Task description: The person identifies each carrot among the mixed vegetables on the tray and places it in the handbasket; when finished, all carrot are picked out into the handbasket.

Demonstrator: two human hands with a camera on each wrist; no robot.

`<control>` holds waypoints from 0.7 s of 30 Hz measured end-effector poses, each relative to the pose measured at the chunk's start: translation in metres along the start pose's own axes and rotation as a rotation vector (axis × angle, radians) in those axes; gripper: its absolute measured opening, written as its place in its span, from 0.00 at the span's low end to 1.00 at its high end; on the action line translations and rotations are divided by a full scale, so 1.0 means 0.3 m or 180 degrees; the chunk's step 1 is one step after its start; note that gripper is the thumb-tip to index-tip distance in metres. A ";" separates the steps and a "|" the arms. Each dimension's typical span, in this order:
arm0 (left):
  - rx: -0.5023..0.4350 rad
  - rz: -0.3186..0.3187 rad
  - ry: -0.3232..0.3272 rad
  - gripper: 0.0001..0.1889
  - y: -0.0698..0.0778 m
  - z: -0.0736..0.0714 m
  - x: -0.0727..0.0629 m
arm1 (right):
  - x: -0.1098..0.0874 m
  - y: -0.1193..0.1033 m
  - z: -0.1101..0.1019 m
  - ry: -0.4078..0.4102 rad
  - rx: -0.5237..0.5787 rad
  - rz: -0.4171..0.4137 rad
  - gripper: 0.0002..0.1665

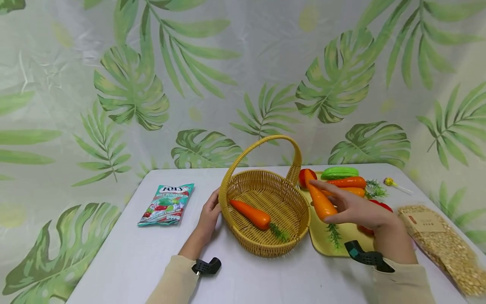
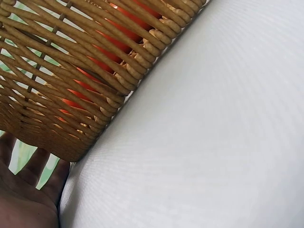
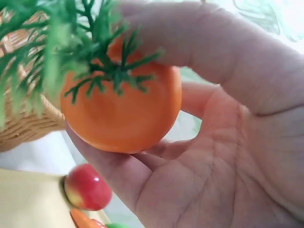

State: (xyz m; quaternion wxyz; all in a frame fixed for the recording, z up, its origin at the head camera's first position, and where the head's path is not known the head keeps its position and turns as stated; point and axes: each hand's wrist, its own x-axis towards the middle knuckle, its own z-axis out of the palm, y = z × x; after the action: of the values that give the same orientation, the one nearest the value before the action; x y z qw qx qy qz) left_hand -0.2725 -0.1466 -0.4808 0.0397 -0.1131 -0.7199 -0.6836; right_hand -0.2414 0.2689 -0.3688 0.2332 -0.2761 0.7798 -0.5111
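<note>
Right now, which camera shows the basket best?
The head view: it shows the basket almost whole, handle included. The left wrist shows only part of its wall, up close; the right wrist, just a piece at the left edge.

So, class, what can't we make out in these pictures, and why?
Head: red produce behind the right hand, partly covered.
Head: small print on the packet, too small.
Left wrist: carrot in the basket, mostly behind its weave.
Right wrist: tip of the held carrot, behind its thick end.
</note>
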 end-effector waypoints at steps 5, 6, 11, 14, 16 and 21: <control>-0.0016 -0.0020 0.0004 0.24 -0.005 0.000 0.001 | 0.017 -0.003 0.026 0.0119 -0.0093 0.0114 0.44; -0.0018 -0.0024 0.0004 0.23 -0.004 0.001 0.000 | 0.021 -0.003 0.030 0.0134 -0.0127 0.0102 0.43; -0.0018 -0.0009 0.0002 0.24 -0.001 0.004 0.000 | 0.040 -0.005 0.043 0.0060 -0.0246 -0.0218 0.37; -0.0004 -0.0009 -0.0004 0.24 -0.003 0.003 0.001 | 0.061 -0.010 0.058 0.0014 -0.0325 -0.0392 0.35; -0.0001 0.0005 -0.0009 0.24 -0.005 0.001 0.003 | 0.081 -0.012 0.070 0.0006 -0.0391 -0.0443 0.34; -0.0007 0.0026 -0.0017 0.24 -0.006 -0.001 0.005 | 0.127 -0.008 0.101 -0.0007 -0.0431 -0.0357 0.30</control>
State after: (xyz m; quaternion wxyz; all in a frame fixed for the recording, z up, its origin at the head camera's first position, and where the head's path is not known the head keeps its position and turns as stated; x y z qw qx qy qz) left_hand -0.2743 -0.1469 -0.4822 0.0404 -0.1179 -0.7189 -0.6839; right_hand -0.2494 0.2222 -0.3808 0.1858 -0.3350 0.7957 -0.4692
